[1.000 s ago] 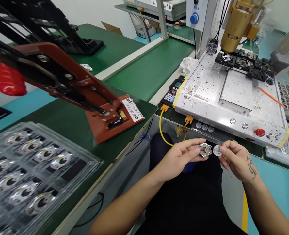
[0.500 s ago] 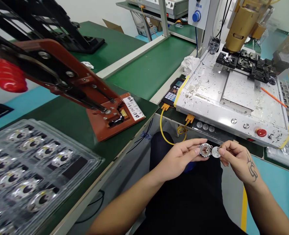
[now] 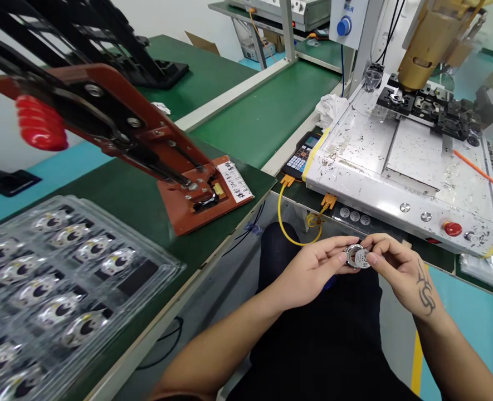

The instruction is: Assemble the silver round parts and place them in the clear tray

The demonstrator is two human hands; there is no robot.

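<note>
Above a dark-clad lap, beside a green tabletop (image 3: 129,200) and a white machine (image 3: 355,167), a worker's left hand (image 3: 313,272) pinches a small, shiny ring-shaped part (image 3: 349,257) by its rim, thumb against fingers, while the right hand (image 3: 396,272) grips a pale printed disc (image 3: 361,258) by its edge. The disc overlaps the opening of the ring-shaped part; whether the two touch cannot be told from this angle.

Both pieces look light enough for fingertips alone. The ring-shaped part, apparently metal or plated, should prove stiff and rather slippery, its polish likely to smudge or scratch; the outer rim offers the surest hold. The disc appears thin and could bend or crease, making its edge the safest grip, with thumbs kept off the print.

Lettering on the disc is too fine to read. A white label (image 3: 234,179) on a red-brown clamp press (image 3: 160,153) bears handwritten black characters, illegible here. On a pale control box (image 3: 352,39), blue characters above a blue knob (image 3: 343,25) seem to read 调压阀, "pressure-regulating valve." Three round pale pieces (image 3: 355,216) lie in a row by the machine's front edge. No brand name can be made out.
</note>
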